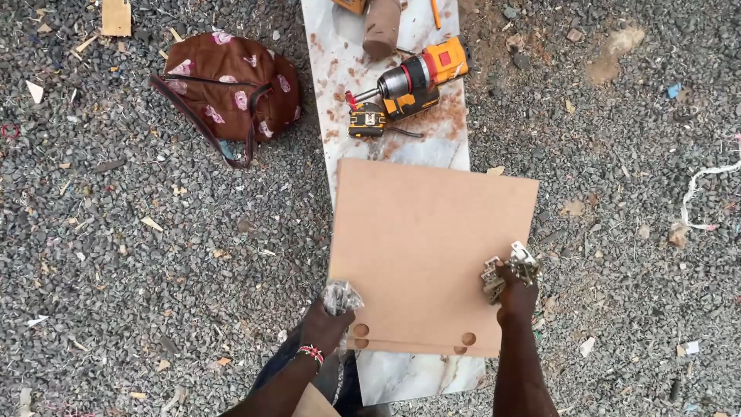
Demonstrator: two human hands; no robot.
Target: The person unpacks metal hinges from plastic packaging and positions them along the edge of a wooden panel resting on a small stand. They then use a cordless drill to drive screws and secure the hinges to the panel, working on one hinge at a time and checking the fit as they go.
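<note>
Tan board (424, 247) with round holes

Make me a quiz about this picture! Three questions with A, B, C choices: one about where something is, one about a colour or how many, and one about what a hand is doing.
1. Where is the drill?
A. on the white slab beyond the board
B. on the gravel
C. in the bag

2. How many round holes show along the board's near edge?
A. one
B. two
C. five

3. What is the right hand doing?
A. resting empty
B. holding metal hinges at the board's edge
C. gripping the drill

Answers:
1 A, the drill lies on the slab.
2 B, one hole near each hand.
3 B, hinges stick out above its fingers; the left hand holds a clear packet.
</note>
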